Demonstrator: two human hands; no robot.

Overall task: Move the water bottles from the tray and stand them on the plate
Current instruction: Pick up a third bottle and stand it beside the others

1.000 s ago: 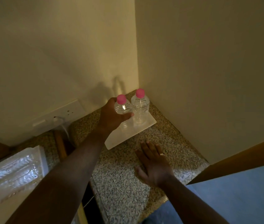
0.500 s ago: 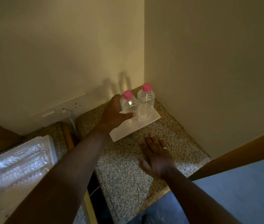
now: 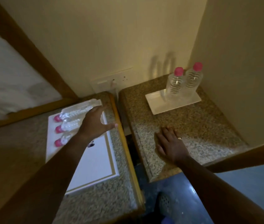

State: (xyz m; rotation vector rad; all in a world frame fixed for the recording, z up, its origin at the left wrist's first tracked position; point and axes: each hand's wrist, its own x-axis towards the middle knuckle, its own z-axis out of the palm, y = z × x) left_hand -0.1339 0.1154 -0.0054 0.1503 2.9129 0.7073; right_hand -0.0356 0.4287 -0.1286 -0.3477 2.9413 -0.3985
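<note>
Fingers of the left hand (image 3: 94,122) are spread apart and curved, holding nothing, and they hover above the white tray (image 3: 94,160) with gold border. Under these fingers and toward the wrist side, three water bottles (image 3: 66,125) lie flat on the tray, their pink caps pointing away from the fingertips. Just beyond the thumb runs the gold edge strip (image 3: 123,143) of the stone counter, then a dark gap. The right hand (image 3: 170,145) lies flat with loose, released fingers on the second granite top (image 3: 208,126), a ring on one finger. Well ahead of those fingertips, the white plate (image 3: 157,102) carries two upright bottles (image 3: 184,83), touching each other, near the corner of the wall. A wall socket (image 3: 112,80) sits between both surfaces.
</note>
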